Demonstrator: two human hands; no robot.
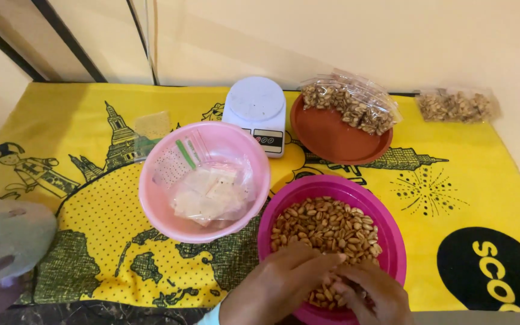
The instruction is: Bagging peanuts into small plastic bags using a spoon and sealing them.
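Observation:
A magenta bowl (392, 238) full of brown peanuts (326, 225) sits at the front of the table. Both my hands are over its near edge. My left hand (281, 283) lies across the nuts with fingers stretched toward the right. My right hand (371, 295) is cupped among the peanuts, fingers curled around some of them. A pale pink bowl (151, 198) to the left holds empty clear zip bags (209, 192).
A white kitchen scale (255, 111) stands behind the pink bowl. A brown plate (332, 141) carries filled peanut bags (353, 102); another filled bag (455, 105) lies at the far right. A yellow printed cloth (79, 138) covers the table. A wall rises behind.

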